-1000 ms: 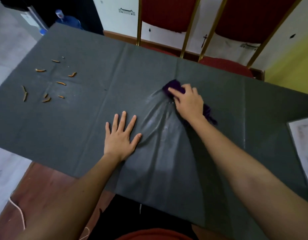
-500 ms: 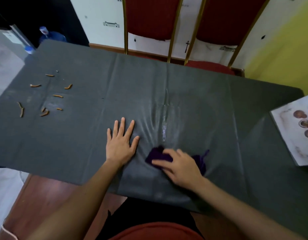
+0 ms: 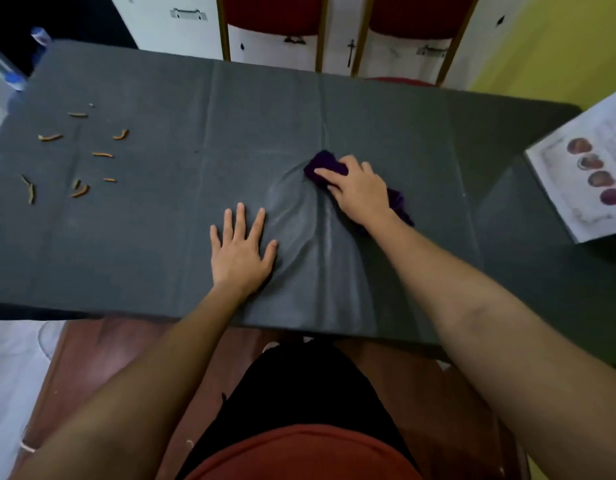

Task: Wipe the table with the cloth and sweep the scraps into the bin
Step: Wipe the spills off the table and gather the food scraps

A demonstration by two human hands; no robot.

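Ten-odd orange scraps [image 3: 102, 154], one purple cloth [image 3: 322, 165] in curled right hand [image 3: 362, 192], left hand [image 3: 239, 254] flat, splayed.

- Grey table [image 3: 144, 244] cover wrinkling at its middle, as I'm seeing it.
- Purple cloth [image 3: 325, 167] lying bunched on those wrinkles.
- Orange scraps [image 3: 102, 154] lying scattered at the left end.
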